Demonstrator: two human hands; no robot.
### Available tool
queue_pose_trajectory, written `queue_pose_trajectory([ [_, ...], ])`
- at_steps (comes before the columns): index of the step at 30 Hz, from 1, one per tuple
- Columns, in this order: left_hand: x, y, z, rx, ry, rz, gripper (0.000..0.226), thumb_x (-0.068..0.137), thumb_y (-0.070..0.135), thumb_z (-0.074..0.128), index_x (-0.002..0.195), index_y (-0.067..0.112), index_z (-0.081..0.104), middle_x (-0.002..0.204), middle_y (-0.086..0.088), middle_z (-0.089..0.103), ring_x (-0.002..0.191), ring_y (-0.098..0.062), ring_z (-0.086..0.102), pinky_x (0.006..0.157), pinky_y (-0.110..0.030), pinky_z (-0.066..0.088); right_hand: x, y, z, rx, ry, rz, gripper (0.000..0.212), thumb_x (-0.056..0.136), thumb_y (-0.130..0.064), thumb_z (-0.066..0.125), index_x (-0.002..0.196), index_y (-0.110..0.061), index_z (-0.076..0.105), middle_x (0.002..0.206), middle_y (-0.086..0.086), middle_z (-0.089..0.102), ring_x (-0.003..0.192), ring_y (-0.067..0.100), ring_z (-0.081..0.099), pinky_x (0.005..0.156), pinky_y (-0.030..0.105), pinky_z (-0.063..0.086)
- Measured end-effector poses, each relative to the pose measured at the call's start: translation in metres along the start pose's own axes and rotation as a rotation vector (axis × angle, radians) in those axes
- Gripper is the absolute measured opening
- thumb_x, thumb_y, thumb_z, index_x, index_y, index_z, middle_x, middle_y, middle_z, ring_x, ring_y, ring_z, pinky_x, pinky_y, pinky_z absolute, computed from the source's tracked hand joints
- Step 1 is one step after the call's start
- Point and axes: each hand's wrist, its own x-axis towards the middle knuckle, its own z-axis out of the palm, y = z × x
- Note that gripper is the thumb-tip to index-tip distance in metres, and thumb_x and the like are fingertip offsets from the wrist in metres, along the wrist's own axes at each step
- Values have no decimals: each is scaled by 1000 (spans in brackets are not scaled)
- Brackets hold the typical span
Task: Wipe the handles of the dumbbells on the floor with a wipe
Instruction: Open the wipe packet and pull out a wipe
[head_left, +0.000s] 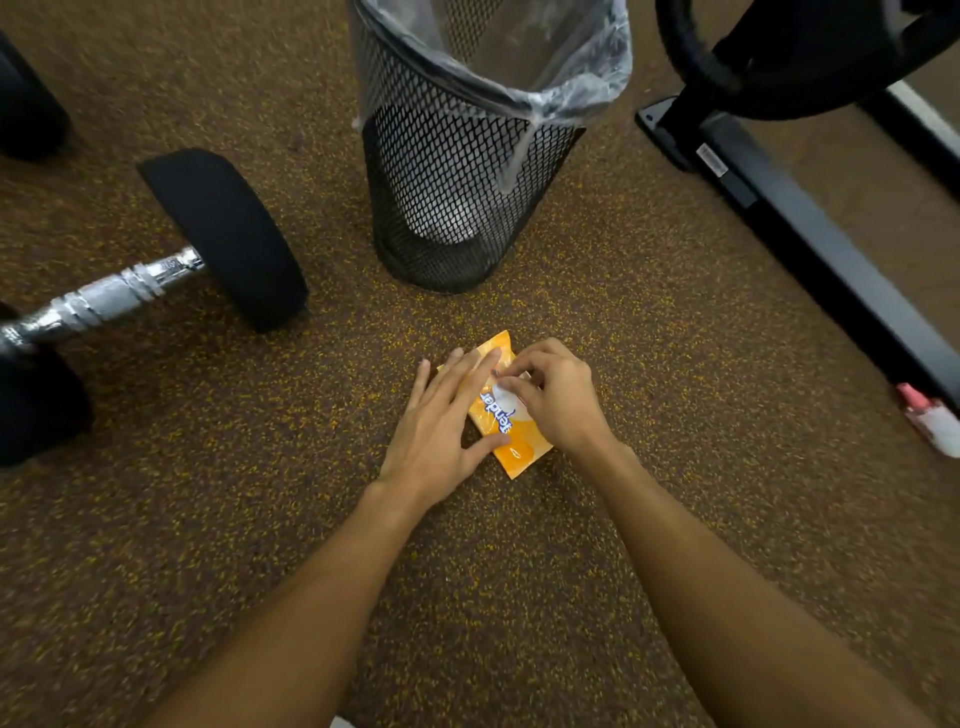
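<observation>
Barely begun: flat left grip (431, 421) steadies the orange plastic wipe packet (519, 453), right grip (561, 400) pinches its white flap (509, 401); knurled chrome dumbbell handle (104, 299) awaits wiping.

both forearms extended forward, left hand (436, 421) flat with fingers straight, right hand (556, 395) curled, pinching wipe packet (519, 452)

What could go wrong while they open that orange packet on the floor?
The right hand pinches only a small bit of the orange packet; it might slip or tear. The left hand merely presses flat, so the packet could slide on the floor. A pulled wipe might touch that floor before reaching the dumbbell handle.
</observation>
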Motion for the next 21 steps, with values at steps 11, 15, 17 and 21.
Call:
queue_pose_trajectory([
  [11, -3, -8, 6, 29, -3, 18, 82, 100, 65, 56, 168, 27, 33, 179, 1, 15, 167, -17, 2, 136, -47, 2, -10, -4, 3, 51, 111, 84, 26, 92, -22, 84, 115, -23, 72, 107, -5, 65, 82, 6, 60, 73, 16, 48],
  [15, -3, -6, 5, 52, -12, 7, 81, 99, 67, 53, 167, 27, 34, 179, 0, 14, 167, -18, 2, 136, -46, 1, -24, 0, 4, -15, 132, -19, 18, 98, -21, 78, 115, -21, 72, 114, -5, 62, 99, 12, 59, 88, 25, 48],
  [17, -2, -7, 6, 47, -6, 13, 81, 99, 66, 53, 167, 27, 34, 179, 0, 16, 167, -18, 3, 136, -46, 1, -33, 2, 6, -88, 126, -48, 14, 98, -24, 77, 111, -20, 75, 116, -3, 61, 109, 16, 54, 94, 30, 44],
  [21, -2, -8, 7, 37, -1, 9, 82, 99, 66, 52, 167, 24, 34, 179, 0, 17, 167, -18, 4, 136, -47, 2, -44, 2, 14, -254, 133, -59, 18, 95, -30, 80, 111, -21, 82, 118, -1, 61, 114, 22, 54, 95, 43, 46],
])
